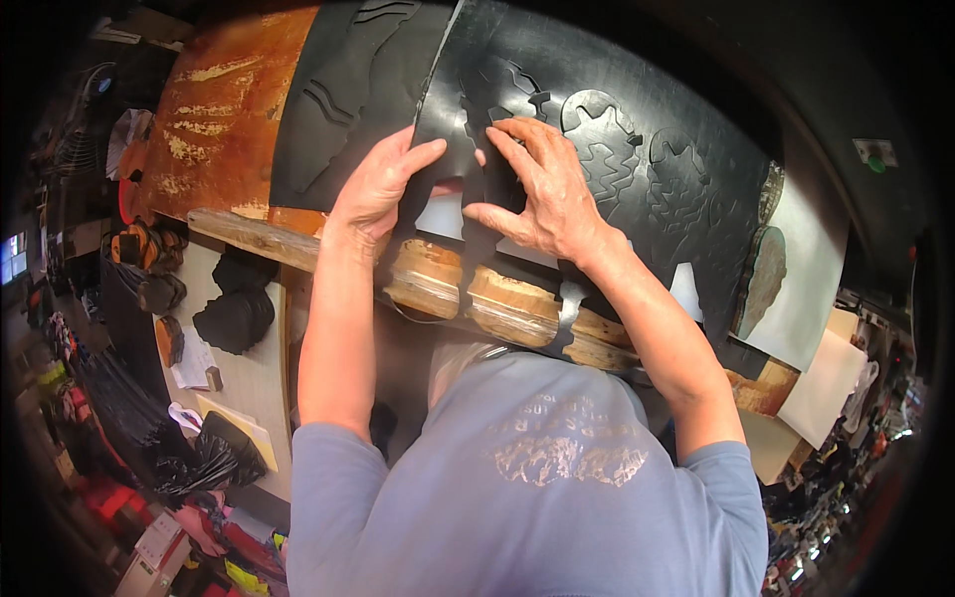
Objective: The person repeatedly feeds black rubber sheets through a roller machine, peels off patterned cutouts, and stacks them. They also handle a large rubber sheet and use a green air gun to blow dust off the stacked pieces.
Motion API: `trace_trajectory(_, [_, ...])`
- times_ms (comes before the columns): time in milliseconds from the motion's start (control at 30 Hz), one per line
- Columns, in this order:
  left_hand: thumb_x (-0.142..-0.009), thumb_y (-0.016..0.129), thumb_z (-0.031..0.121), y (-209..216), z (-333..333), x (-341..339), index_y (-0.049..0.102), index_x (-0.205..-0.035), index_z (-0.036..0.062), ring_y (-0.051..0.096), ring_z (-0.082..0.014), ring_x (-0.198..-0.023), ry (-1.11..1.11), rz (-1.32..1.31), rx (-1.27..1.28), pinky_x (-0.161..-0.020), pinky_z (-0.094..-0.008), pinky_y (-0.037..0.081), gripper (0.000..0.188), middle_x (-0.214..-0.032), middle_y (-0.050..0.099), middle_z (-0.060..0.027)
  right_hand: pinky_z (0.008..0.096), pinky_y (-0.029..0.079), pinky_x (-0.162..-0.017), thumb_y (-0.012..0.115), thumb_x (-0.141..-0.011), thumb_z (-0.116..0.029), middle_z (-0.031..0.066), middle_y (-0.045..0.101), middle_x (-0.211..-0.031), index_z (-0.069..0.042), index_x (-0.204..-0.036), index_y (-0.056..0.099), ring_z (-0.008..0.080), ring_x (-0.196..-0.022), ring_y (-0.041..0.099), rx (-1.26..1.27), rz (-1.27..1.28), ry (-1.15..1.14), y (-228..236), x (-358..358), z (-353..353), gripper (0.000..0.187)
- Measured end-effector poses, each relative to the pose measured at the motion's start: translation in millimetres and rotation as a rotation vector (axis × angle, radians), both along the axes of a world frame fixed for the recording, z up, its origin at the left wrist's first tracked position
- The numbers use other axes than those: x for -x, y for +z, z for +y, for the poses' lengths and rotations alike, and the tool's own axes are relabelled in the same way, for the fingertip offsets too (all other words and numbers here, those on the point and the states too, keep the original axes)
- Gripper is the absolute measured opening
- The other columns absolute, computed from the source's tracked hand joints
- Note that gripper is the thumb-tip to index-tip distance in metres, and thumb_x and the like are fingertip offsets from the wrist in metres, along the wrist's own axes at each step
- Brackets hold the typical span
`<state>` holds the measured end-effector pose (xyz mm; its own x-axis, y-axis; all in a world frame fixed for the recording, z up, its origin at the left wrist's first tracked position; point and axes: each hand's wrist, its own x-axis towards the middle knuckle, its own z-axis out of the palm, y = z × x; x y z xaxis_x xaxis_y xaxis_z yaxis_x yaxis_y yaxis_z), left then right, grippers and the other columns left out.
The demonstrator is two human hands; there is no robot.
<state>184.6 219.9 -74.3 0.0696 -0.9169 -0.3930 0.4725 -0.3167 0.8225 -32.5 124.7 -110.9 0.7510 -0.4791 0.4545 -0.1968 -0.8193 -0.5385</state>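
Observation:
A glossy black sheet (686,109), rubber-like and with cut shapes in it, lies on the bench and hangs in narrow strips over the near edge. My left hand (378,184) grips its left part, thumb on top and fingers underneath; a fingertip shows through a gap. Resting on the sheet just to the right, my right hand (552,189) has its fingers spread and curved, the thumb apart by a narrow strip. What lies beneath its palm is hidden. Wavy-edged cut outlines (607,149) show right of that hand.
A duller black sheet (333,109) lies at the left on the worn orange-brown board (219,119). A rough wooden beam (428,279) runs along the near edge. Dark cut pieces (239,308) sit on a lower pale surface at left. A grey plate (811,269) lies at right.

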Motion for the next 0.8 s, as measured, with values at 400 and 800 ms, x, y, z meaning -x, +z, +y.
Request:
trace_trajectory(400, [-0.109,0.061,0.009,20.7,24.0,59.7,0.067,-0.135,-0.0026,0.069,-0.0186,-0.117,0.541,-0.710,0.325,-0.106,-0.0340,0.054,0.029,-0.129,0.072,-0.0114,0.0256,0.057,-0.077,0.062,-0.111,-0.023,0.0003,0.070,-0.098,0.003,-0.125,0.074,0.0087,-0.084,0.064,-0.790,-0.439,-0.404,31.5,19.9,-56.0,0.032])
trace_trajectory(800, [-0.103,0.070,0.035,11.3,-13.3,76.8,0.054,-0.149,-0.0120,0.061,-0.0124,-0.096,-0.073,-0.548,-0.146,-0.083,-0.0268,0.051,0.068,-0.113,0.069,-0.0064,0.0430,0.062,-0.090,0.069,-0.094,0.001,0.0187,0.075,-0.117,0.001,-0.119,0.071,0.0361,-0.105,0.074,0.088,0.044,-0.157,51.2,113.5,-27.5,0.025])
